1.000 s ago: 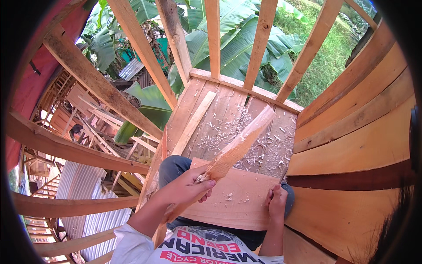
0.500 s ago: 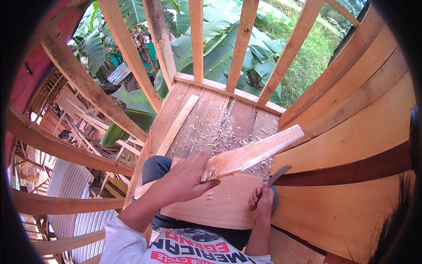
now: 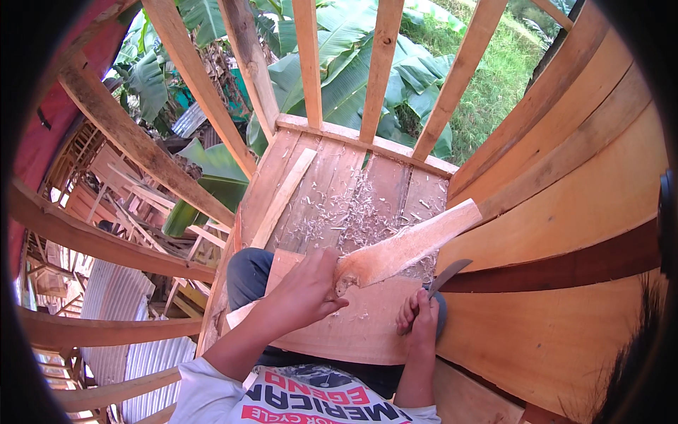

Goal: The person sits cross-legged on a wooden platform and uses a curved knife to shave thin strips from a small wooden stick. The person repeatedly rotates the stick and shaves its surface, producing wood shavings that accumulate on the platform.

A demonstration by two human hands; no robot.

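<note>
My left hand (image 3: 305, 288) is closed around the near end of a roughly carved piece of wood (image 3: 413, 242). That piece slants up to the right, with a dark, rough hollow at the gripped end. Below it a wide flat board (image 3: 367, 325) lies across my lap. Over the board's right side, my right hand (image 3: 418, 313) is wrapped around the handle of a knife (image 3: 448, 274). The curved blade points up and right, apart from the wood. Most of the handle is hidden by my fingers.
Wood shavings (image 3: 353, 208) litter the plank floor (image 3: 289, 152) ahead. A narrow wood strip (image 3: 284, 198) lies there on the left. Upright slats (image 3: 381, 71) stand along the far edge, and a plank wall (image 3: 551, 247) closes the right side. Corrugated metal sheets (image 3: 116, 304) lie outside, left.
The carved wood has rolled in my left hand, so more of its broad face and end hollow shows. My right hand and the knife have shifted only slightly.
</note>
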